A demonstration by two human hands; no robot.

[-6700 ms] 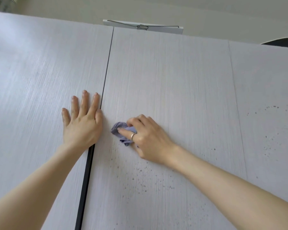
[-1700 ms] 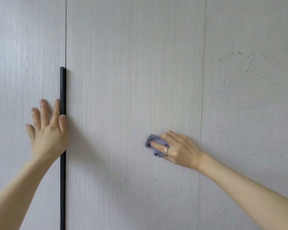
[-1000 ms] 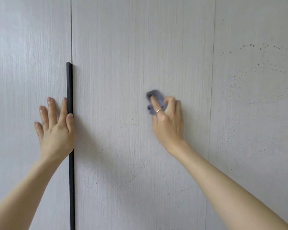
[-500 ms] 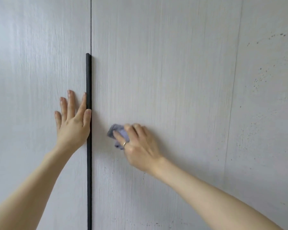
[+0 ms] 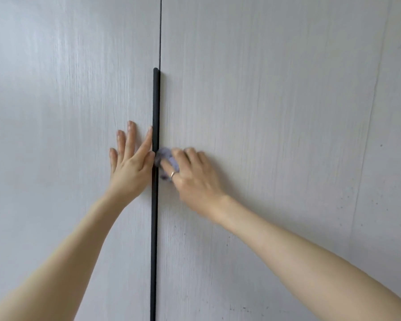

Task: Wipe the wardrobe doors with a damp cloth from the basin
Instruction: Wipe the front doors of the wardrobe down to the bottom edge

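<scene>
Pressing the cloth (image 5: 166, 159) to the right door (image 5: 264, 112), just beside the black handle (image 5: 156, 100); right hand (image 5: 195, 177) curled over it, fingers bunching the wad. Left hand (image 5: 131, 167) flat, fingers straight, on the left door (image 5: 67, 112). Soft, light, probably limp when damp; best held bunched under the fingertips.

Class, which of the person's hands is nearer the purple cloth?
Right. The right hand holds the purple cloth against the door; the left hand lies flat just across the black handle strip.
</scene>
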